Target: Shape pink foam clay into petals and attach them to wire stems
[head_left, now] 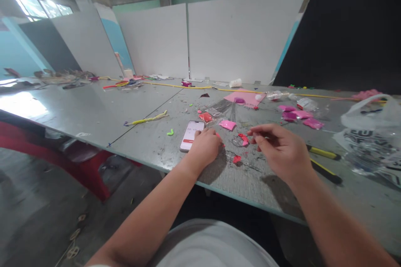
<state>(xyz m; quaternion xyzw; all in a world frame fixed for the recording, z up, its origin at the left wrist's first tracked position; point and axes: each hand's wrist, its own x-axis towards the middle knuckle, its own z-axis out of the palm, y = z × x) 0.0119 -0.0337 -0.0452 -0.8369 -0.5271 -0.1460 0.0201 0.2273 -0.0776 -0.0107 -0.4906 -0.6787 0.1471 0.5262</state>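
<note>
My left hand [205,145] rests on the table with its fingers curled, by the right edge of a phone [188,137] showing a timer. Reddish bits peek out past those fingers, but what they hold is hidden. To the right, my right hand [280,148] hovers with thumb and fingertips pinched together; anything between them is too small to make out. Just left of its fingertips lies a wire ring [235,142] with red and pink soft clay [243,139] on it. Nearer me is a red clay lump [237,159] on thin wire.
Pink clay packets [227,124] and a red packet [206,117] lie beyond my hands. Yellow-and-black plier handles [324,152] and a plastic bag [363,133] are at right. Twisted yellow stems [147,119] lie left; a red chair [103,175] stands by the table edge.
</note>
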